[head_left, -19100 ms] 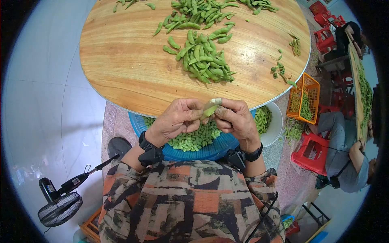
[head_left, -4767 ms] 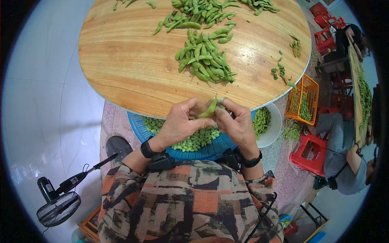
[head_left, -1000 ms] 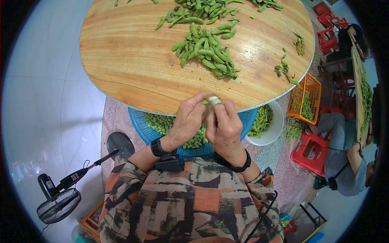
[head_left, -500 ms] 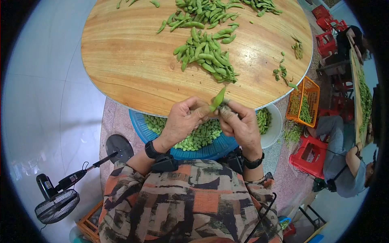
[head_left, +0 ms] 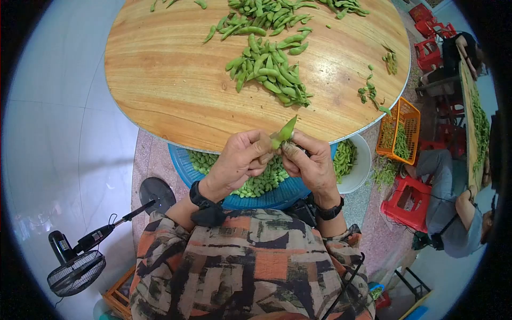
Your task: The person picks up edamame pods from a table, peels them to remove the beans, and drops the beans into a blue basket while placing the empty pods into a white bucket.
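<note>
Over on the table (head_left: 160,80), edamame pods (head_left: 269,72) lie heaped; a basin (head_left: 179,168) of shelled beans (head_left: 261,185) sits partly under the table's near edge, a bucket (head_left: 365,166) right of that, a crate (head_left: 408,121) farther right.

Workroom: tables (head_left: 160,80), heaped pods (head_left: 272,72)

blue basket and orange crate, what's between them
In the head view, a white bucket of green pods, then loose greens on the floor beside the orange crate.

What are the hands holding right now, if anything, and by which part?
A green pod, pinched near its lower end by the left hand. The right hand meets it there too; whether it also grips is unclear.
</note>
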The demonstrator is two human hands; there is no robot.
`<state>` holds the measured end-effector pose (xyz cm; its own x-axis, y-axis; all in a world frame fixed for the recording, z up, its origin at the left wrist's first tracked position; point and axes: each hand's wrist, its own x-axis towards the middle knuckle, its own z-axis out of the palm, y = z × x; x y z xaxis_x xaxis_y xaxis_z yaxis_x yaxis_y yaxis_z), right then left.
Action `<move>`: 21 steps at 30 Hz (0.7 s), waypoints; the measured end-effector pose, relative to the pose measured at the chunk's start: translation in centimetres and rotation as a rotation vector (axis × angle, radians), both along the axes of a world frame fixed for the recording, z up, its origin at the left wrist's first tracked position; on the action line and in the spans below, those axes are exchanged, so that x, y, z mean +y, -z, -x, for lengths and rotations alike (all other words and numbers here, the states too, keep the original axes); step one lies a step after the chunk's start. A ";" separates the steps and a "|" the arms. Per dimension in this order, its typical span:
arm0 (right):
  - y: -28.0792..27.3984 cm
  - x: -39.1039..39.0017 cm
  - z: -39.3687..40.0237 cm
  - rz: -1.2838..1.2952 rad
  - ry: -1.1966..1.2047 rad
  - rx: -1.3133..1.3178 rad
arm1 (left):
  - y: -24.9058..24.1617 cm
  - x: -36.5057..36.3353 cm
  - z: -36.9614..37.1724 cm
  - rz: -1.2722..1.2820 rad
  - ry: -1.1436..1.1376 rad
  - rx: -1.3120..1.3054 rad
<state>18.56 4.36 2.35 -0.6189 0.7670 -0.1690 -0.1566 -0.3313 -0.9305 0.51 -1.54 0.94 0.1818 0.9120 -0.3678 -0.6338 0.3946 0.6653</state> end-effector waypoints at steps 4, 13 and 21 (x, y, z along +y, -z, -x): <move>0.0 0.3 -0.3 0.072 -0.039 0.043 | 0.5 0.1 -0.4 0.076 0.009 -0.329; 0.3 -1.1 0.3 -0.077 0.039 -0.197 | -0.4 0.6 0.2 -0.407 0.016 0.892; 0.9 -1.2 0.9 -0.309 0.099 -0.324 | -1.1 0.7 0.9 -0.721 0.061 1.297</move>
<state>17.68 3.12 1.45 -0.4935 0.8645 -0.0955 0.1417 -0.0284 -0.9895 -0.37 -0.82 2.09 0.1323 0.9671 0.2174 0.5449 -0.2542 0.7990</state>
